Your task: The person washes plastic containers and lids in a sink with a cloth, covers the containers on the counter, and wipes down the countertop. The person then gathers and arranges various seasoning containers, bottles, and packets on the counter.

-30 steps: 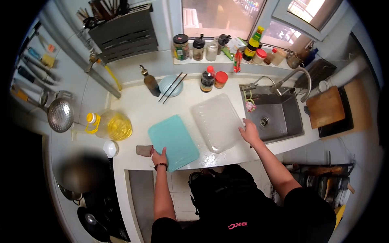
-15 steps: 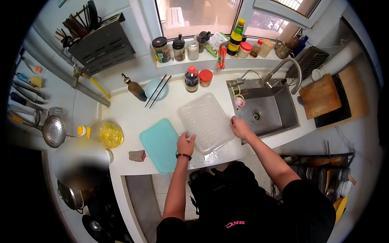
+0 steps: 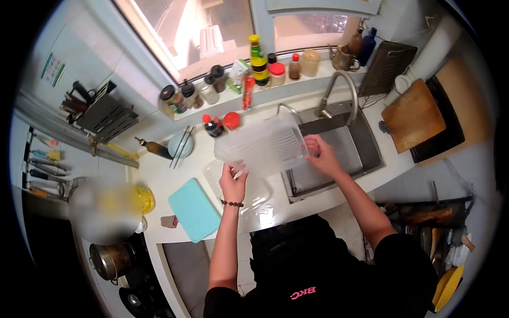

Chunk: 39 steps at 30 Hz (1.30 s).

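Note:
Both hands hold a translucent ribbed plastic tray [image 3: 260, 143] tilted above the counter. My left hand [image 3: 233, 183], with a bead bracelet at the wrist, pinches its near left corner. My right hand [image 3: 322, 157] grips its right end, beside the sink. Under the tray, a clear plastic container [image 3: 260, 195] rests on the wet counter, partly hidden by my left hand and the tray. A turquoise cutting board [image 3: 194, 211] lies to the left, with a small piece of meat [image 3: 169, 221] by its left edge.
The steel sink [image 3: 371, 153] and its faucet [image 3: 352, 95] are on the right. A soy sauce bottle [image 3: 213, 127] and red-lidded jar [image 3: 231, 121] stand behind the tray. Chopsticks [image 3: 181, 147] lie across a pale blue bowl [image 3: 185, 144]. A wooden board [image 3: 413, 116] leans at far right.
The ribbed tray has been lifted off the counter and tilted, leaving the clear container below. My right hand has risen with it. The camera view has turned.

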Tool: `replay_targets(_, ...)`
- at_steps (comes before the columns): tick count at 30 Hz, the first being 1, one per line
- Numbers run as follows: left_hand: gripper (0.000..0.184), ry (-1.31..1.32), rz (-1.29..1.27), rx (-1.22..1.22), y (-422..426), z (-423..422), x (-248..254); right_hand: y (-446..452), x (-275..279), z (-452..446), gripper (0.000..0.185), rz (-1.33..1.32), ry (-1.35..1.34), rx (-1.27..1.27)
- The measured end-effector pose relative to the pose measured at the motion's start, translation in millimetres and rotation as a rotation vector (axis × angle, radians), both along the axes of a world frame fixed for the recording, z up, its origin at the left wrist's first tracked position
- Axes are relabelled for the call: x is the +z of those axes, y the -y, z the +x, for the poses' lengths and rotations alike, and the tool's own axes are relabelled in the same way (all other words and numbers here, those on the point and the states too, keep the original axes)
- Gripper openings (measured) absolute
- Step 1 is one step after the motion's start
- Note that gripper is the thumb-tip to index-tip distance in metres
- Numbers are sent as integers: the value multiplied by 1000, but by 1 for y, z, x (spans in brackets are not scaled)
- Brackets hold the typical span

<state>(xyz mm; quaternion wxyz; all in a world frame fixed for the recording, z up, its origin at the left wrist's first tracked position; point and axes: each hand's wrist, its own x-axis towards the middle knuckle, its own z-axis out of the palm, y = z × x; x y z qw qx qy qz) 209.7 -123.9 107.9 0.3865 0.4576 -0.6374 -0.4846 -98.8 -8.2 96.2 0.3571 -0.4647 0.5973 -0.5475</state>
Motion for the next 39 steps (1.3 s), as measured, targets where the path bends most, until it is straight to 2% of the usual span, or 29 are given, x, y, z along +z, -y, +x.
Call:
replay_targets(3,35,-6,40,-18,-3,-66,1,-18,38,-56,55,-132,-398,-79)
replay_targets(5,40,23,27,-24,-1,-103,0,-28,56,-86,54,-160,-448,-108)
replay_targets(8,25,214,-382,-120,1,-135,-7,-38,65,-116,53,-197,-490,-120)
replay_targets(9,22,211,-490,-81,-3,-150,6,-40,66,-123,52,-229,-507,-117)
replay_targets(10,22,215,-489,-75,-3,-158,2,-42,66,-130,51,-261,-524,-113)
replay_targets(12,21,27,-316,-10,0,-166,-12,-46,62,-134,49,-279,-539,-98)
replay_targets(14,18,101,-327,-17,3,-167,-21,-50,60,-134,48,-296,-546,-80)
replay_targets(15,18,122,-347,-4,12,-166,-48,-52,64,-134,47,-360,-654,-92)
replay_targets(16,19,142,-369,8,14,-168,-51,-54,67,-134,46,-427,-763,-106)
replay_targets(17,19,143,-373,16,12,-166,-54,-57,68,-132,46,-435,-761,-100)
replay_targets(19,13,227,-403,25,-5,-166,-24,-64,69,-127,43,-569,-873,-47)
replay_targets(20,13,226,-406,29,-14,-168,-14,-68,67,-126,43,-574,-874,-46)
replay_targets(22,16,-470,62,-74,-31,-173,-3,-76,57,-121,41,-565,-836,24)
replay_targets(25,21,-603,133,-75,-31,-177,-4,-83,47,-116,38,-584,-778,24)
replay_targets(26,21,-597,135,-70,-30,-174,-10,-86,43,-115,38,-582,-771,28)
replay_targets(28,21,-315,-7,-45,-19,-169,-18,-85,35,-115,38,-605,-743,14)
replay_targets(35,19,-286,8,-28,-19,-170,-21,-82,19,-120,39,-617,-705,23)
replay_targets(37,15,-395,74,-19,-28,-175,-14,-85,13,-120,39,-592,-699,9)
replay_targets(39,11,-393,49,-21,-26,-178,-16,-80,10,-122,39,-581,-678,1)
